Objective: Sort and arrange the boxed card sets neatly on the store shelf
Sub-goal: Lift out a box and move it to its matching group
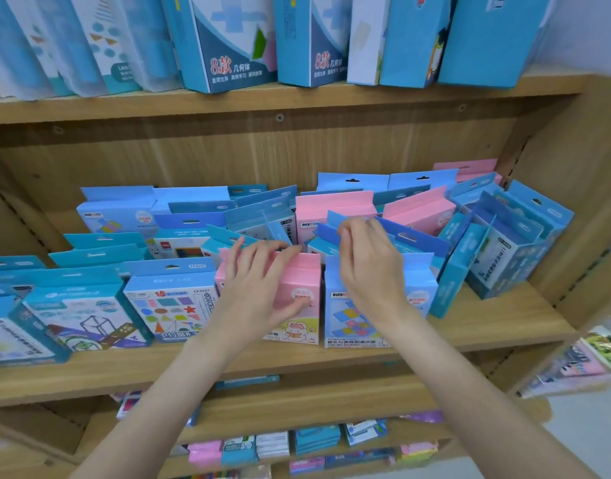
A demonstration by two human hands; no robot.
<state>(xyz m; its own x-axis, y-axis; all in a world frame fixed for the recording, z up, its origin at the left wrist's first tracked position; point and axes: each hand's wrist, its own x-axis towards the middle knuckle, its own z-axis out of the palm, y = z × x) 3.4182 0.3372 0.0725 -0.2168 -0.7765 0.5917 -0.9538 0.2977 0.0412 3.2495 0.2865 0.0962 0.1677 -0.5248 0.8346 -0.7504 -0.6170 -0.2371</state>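
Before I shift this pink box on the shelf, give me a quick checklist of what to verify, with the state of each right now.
1. Left hand on the pink box: ok, fingers lie across its top and front.
2. Right hand has a grip: ok, it pinches a blue hang tab behind.
3. Pink box upright at the shelf front: ok.
4. Blue box on its right stands flush: ok.
5. Boxes at far right straight: not ok, they lean.
6. Back rows sorted by colour: not ok, pink and blue are mixed.
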